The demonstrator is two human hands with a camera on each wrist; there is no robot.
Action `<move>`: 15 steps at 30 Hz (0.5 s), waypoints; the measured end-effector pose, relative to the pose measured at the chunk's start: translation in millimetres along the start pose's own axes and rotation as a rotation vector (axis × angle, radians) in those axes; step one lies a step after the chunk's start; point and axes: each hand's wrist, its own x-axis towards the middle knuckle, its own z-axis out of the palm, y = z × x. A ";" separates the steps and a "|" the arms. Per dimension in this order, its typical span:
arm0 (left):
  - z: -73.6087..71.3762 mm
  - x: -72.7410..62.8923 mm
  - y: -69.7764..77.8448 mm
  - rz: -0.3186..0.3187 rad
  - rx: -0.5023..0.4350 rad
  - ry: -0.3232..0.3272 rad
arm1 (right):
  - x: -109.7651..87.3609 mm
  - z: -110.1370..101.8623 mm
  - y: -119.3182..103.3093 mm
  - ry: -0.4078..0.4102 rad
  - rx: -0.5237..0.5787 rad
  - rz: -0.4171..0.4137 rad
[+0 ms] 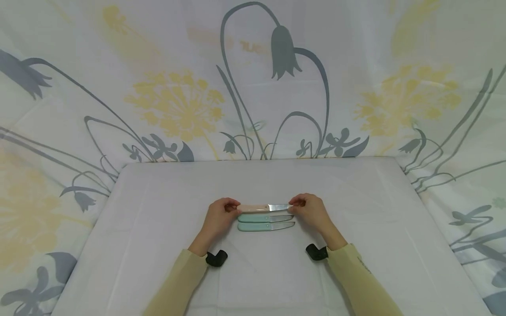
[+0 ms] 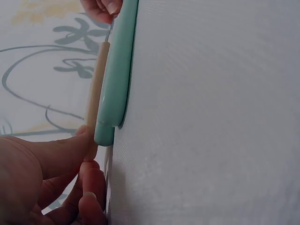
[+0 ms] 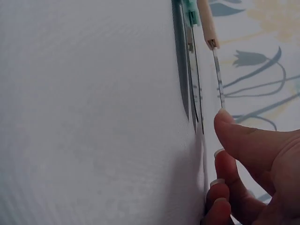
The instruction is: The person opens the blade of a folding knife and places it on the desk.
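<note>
A knife with a pale pink handle [image 1: 253,208] lies crosswise, the farthest of three knives in the head view. My left hand [image 1: 218,215] pinches the butt of its handle between thumb and fingers. At the other end, my right hand [image 1: 312,211] pinches the tip of the blade [image 3: 217,70]. Nearer to me, a mint-green-handled knife [image 1: 253,218] and another mint-green-handled knife [image 1: 254,227] lie side by side, parallel to the pink one, blades pointing right. In the left wrist view the pink handle stands slightly higher off the cloth than the green handles [image 2: 117,70].
A white cloth covers the table [image 1: 158,245], whose far edge meets a curtain [image 1: 253,87] printed with grey and yellow flowers. More of this fabric hangs at both sides. Black wrist cameras sit at the left cuff [image 1: 217,258] and right cuff [image 1: 316,252].
</note>
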 end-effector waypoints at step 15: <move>1.6 0.5 2.2 -0.008 0.084 0.008 | -0.6 -3.1 -1.4 -0.028 0.017 0.046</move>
